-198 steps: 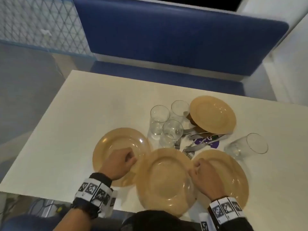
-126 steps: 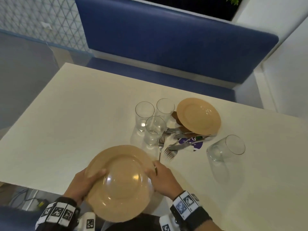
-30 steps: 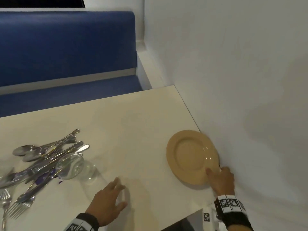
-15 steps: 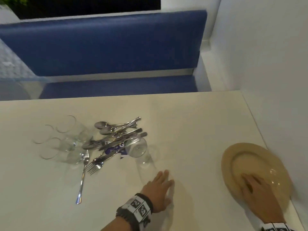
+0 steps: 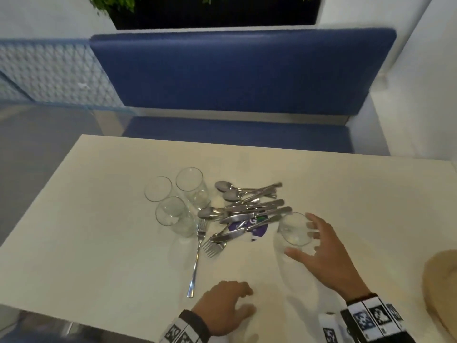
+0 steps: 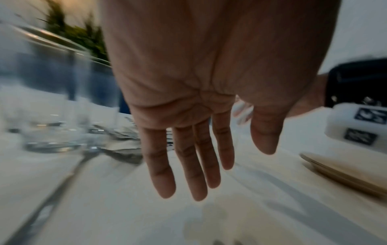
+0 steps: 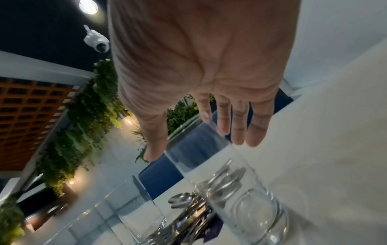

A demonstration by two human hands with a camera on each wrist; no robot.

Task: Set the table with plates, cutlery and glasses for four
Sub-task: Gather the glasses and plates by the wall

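White table (image 5: 99,243) w/ blue bench, clear upright glass (image 5: 294,230), right hand (image 5: 321,256) grip spread around it, left hand (image 5: 222,308) flat.

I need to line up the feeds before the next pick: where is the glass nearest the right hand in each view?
Head: the lone glass stands right of centre, at the right end of the cutlery pile, the right hand spread around it.
Left wrist: cannot tell; one blurred glass stands at the left.
Right wrist: lower centre-right, below the fingertips.
Shared landmark: the cutlery pile, lower centre in the right wrist view.
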